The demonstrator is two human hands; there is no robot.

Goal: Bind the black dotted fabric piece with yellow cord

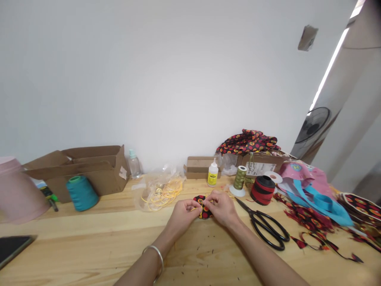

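Observation:
A small round piece of dark fabric with red and yellow spots lies on the wooden table between my hands. Thin yellow cord runs across it. My left hand pinches the cord at the fabric's left side, thumb and forefinger pressed together. From the right, my right hand is closed in a pinch on the cord over the fabric's upper right part. The fingers partly cover the fabric and the exact point where the cord is gripped. More yellow cord sits loosely coiled in a clear plastic bag just beyond my left hand.
Black-handled scissors lie right of my right arm, near a red-and-black thread spool, a green spool and a glue bottle. Fabric scraps cover the right. Leftward are a teal cone, cardboard box and phone.

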